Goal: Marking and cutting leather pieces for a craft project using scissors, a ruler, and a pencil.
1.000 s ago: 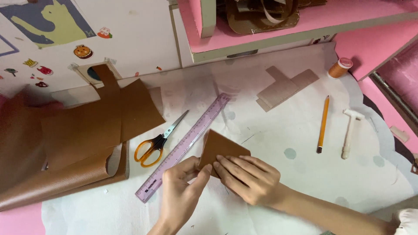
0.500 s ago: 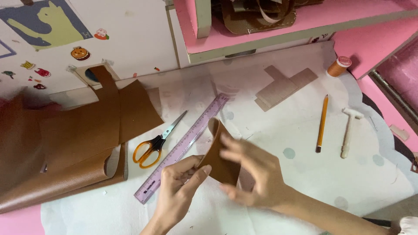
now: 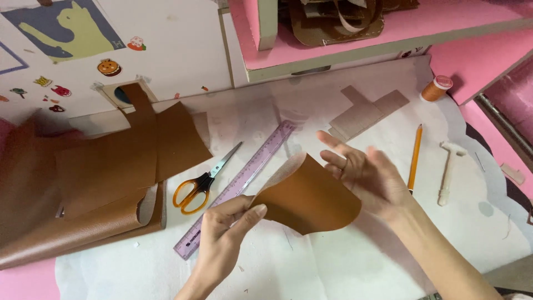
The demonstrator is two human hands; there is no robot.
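Observation:
My left hand (image 3: 222, 239) pinches the left edge of a small curved piece of brown leather (image 3: 308, 200) and holds it up above the white work surface (image 3: 344, 266). My right hand (image 3: 369, 178) is spread flat, fingers apart, against the far right side of the piece. The leather bends, and its pale woven backing shows at the top edge. A translucent purple ruler (image 3: 239, 186) lies diagonally just left of the piece.
Orange-handled scissors (image 3: 202, 183) lie beside the ruler. Large brown leather sheets (image 3: 105, 178) cover the left. A cardboard pattern (image 3: 366, 114), a pencil (image 3: 415, 158), a small white hammer (image 3: 448, 169) and an orange thread spool (image 3: 437, 89) lie to the right. A pink shelf (image 3: 355, 39) runs behind.
The leather piece lay flat under both hands beside the ruler. It has been lifted and stood up, and my right hand has opened out behind it.

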